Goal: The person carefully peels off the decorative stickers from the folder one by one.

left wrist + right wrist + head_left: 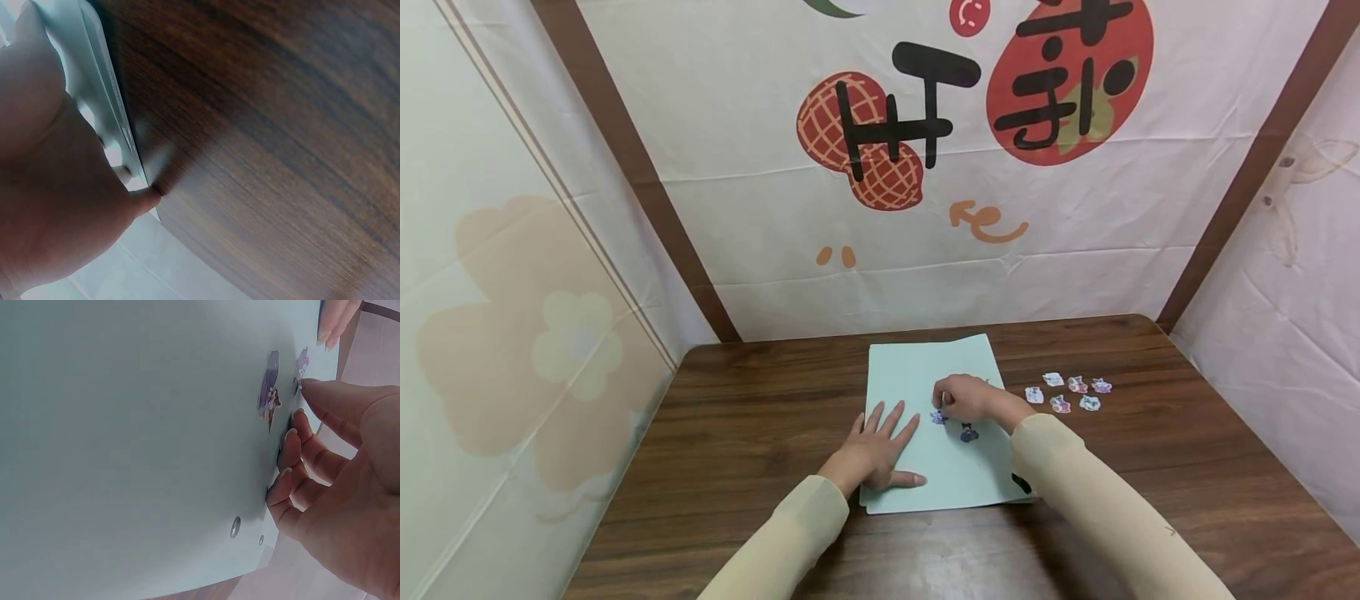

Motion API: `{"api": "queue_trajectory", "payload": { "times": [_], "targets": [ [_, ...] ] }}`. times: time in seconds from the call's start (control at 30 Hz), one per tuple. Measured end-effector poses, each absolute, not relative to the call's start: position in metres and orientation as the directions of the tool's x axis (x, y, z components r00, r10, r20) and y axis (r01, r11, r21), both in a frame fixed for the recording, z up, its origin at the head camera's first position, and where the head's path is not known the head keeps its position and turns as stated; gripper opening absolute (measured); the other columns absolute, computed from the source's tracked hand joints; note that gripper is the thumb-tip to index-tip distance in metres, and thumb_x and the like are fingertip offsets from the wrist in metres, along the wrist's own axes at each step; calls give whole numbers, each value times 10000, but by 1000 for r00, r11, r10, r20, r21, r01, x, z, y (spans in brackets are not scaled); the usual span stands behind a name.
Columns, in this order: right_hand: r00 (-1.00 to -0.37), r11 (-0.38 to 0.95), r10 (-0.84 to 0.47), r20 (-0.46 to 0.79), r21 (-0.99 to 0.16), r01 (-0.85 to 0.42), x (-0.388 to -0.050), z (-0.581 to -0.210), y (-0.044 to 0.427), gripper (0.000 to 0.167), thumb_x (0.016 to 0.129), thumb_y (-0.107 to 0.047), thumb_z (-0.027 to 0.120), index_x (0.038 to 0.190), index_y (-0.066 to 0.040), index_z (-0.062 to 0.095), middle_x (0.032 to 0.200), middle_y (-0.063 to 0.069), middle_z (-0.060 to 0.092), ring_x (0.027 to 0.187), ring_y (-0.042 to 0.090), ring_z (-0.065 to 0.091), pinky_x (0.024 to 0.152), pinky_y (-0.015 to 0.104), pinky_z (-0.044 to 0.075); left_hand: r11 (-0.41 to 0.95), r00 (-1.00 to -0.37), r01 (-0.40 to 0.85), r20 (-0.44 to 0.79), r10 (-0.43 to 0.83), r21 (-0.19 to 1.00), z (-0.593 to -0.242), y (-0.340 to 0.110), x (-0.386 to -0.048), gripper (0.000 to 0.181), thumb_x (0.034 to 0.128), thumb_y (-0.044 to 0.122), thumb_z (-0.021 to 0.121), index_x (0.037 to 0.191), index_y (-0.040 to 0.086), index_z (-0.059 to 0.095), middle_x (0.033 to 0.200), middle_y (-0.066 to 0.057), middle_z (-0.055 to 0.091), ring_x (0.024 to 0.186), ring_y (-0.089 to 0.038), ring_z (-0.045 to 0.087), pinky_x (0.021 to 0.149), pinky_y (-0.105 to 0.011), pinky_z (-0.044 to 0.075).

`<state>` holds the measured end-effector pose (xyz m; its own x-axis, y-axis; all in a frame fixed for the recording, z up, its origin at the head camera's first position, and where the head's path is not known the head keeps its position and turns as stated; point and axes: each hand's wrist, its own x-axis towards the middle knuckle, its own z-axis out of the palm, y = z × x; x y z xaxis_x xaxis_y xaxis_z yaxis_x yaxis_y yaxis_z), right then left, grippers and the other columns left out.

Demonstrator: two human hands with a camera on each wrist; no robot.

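A pale mint booklet (940,492) with layered edges lies on the wooden table. My left hand (878,454) rests on its left side, fingers spread; the left wrist view shows that hand (56,181) at the booklet's edge. Over the middle of the page, my right hand (966,397) has bent fingers and pinches a small purple sticker (938,416) at its edge. In the right wrist view, the thumb of the right hand (337,450) touches this sticker (301,362); the index fingertip is hidden. Beside it, a darker purple sticker (969,433) lies on the page.
Several small cut-out stickers (1061,404) lie in a group on the table (760,417), right of the booklet. Two metal rivets (235,527) show on the booklet. A black patch (1021,483) marks its lower right corner. A printed fabric wall (760,275) stands behind the table.
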<state>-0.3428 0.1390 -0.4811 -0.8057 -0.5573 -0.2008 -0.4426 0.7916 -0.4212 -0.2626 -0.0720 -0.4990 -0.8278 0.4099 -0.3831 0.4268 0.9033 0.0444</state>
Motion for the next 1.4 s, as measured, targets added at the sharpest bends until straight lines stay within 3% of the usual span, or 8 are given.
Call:
{"api": "queue_trajectory", "payload": {
  "times": [0.8, 1.4],
  "targets": [
    [-783, 810, -567, -256, -346, -473, -346, -483, 134, 77, 1020, -84, 592, 1050, -87, 662, 931, 19, 619, 850, 177, 544, 864, 415, 504, 903, -833, 430, -373, 408, 27, -491, -70, -256, 959, 911, 780, 492, 1660, 289, 150, 1734, -39, 30, 1581, -350, 38, 1241, -574, 115],
    [-746, 768, -610, -267, -429, -475, -343, -477, 142, 83, 1042, -100, 556, 1063, -104, 637, 951, 5, 609, 872, 172, 540, 849, 391, 489, 904, -828, 428, -391, 402, 24, -493, -70, -259, 961, 916, 786, 473, 1663, 303, 110, 1735, -31, -19, 1582, -352, -3, 1243, -582, 83]
  ]
}}
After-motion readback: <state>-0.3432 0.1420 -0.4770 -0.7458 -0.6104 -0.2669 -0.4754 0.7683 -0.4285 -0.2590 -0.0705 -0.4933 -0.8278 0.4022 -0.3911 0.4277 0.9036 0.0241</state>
